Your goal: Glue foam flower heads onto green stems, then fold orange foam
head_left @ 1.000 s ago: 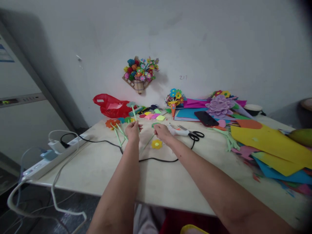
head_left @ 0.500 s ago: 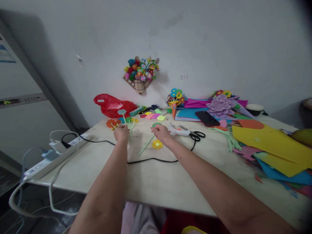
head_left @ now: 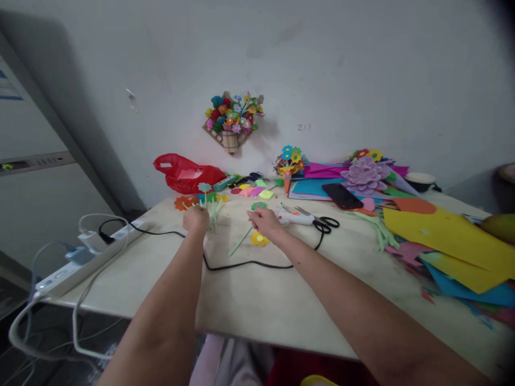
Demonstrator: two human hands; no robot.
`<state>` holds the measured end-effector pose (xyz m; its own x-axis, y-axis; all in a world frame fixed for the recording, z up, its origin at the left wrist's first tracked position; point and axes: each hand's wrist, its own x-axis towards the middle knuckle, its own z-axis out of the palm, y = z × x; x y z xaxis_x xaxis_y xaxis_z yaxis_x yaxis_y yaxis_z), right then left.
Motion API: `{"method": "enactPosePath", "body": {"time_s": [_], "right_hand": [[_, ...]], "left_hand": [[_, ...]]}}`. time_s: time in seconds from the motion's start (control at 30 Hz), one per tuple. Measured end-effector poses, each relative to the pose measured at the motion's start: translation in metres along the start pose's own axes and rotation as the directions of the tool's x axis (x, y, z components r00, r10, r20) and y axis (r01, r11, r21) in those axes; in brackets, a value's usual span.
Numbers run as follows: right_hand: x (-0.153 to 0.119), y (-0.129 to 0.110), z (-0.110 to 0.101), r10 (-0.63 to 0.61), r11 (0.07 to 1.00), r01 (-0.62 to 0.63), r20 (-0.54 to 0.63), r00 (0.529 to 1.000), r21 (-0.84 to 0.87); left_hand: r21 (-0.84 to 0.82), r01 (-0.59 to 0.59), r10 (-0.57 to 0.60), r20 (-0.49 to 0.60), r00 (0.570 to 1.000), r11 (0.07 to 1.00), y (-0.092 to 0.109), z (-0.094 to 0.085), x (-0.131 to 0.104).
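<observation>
My left hand is closed around the lower stem of a pale blue-green paper flower, which stands upright above the fingers. Beside this hand, pale green stems lie together, with orange and blue flowers behind. My right hand has its fingertips pinched; whatever they hold is too small to make out. Below it a light green strip lies slanted on the table, partly hidden by the fingers. A green flower shape lies just behind the hand, and a yellow flower in front.
A white glue gun and black-handled scissors lie right of my right hand. A black cord crosses the table. Colored sheets and a phone are at right, a red bag at back left, a power strip at left.
My left hand has shifted slightly left and the flower in it now stands straighter. The right hand has moved very slightly left, fingers still pinched.
</observation>
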<state>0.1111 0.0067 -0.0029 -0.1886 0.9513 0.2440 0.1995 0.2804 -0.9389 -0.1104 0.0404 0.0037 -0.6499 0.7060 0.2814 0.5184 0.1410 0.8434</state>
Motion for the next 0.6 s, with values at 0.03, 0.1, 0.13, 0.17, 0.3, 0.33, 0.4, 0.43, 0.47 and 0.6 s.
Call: {"method": "enactPosePath", "body": {"time_s": [0.03,0.1,0.13,0.17,0.3,0.33,0.4,0.43,0.47,0.6], "right_hand": [[-0.001,-0.001,0.000,0.005,1.000,-0.005,0.003,1.000,0.012],[-0.002,-0.002,0.001,0.003,0.999,-0.003,0.012,1.000,0.033],[-0.002,-0.003,0.001,-0.001,0.999,0.001,0.019,1.000,0.036],[-0.002,-0.003,0.000,-0.007,0.999,0.006,0.026,1.000,0.034],[-0.002,-0.006,-0.001,-0.020,0.999,0.019,0.031,0.999,0.046],[-0.003,-0.008,-0.002,-0.012,0.998,0.011,0.027,1.000,0.059],[-0.004,-0.013,-0.006,0.009,0.997,-0.011,0.030,1.000,0.082],[-0.004,-0.015,-0.008,0.018,0.995,-0.021,0.038,0.999,0.092],[-0.005,-0.017,-0.011,0.020,0.994,-0.026,0.058,0.998,0.103],[-0.003,-0.019,-0.025,0.021,0.983,-0.048,0.152,0.988,0.175]], "left_hand": [[0.063,0.025,-0.024,-0.030,0.999,0.998,0.001,-0.001,0.000],[0.197,0.062,-0.048,-0.074,0.996,0.978,0.004,-0.002,0.000],[0.250,0.059,-0.041,-0.076,0.996,0.967,0.004,-0.002,0.000],[0.294,0.055,-0.034,-0.077,0.996,0.954,0.005,-0.003,0.000],[0.331,0.040,-0.014,-0.082,0.997,0.943,0.005,-0.002,0.000],[0.340,0.037,-0.011,-0.079,0.997,0.940,0.005,-0.002,0.000],[0.389,0.023,0.000,-0.058,0.998,0.921,0.008,-0.002,-0.002],[0.422,0.010,0.013,-0.051,0.999,0.906,0.010,-0.002,-0.004],[0.456,-0.002,0.027,-0.047,0.999,0.890,0.013,-0.003,-0.006],[0.496,-0.087,0.180,-0.143,0.973,0.864,0.031,-0.005,-0.021]]}}
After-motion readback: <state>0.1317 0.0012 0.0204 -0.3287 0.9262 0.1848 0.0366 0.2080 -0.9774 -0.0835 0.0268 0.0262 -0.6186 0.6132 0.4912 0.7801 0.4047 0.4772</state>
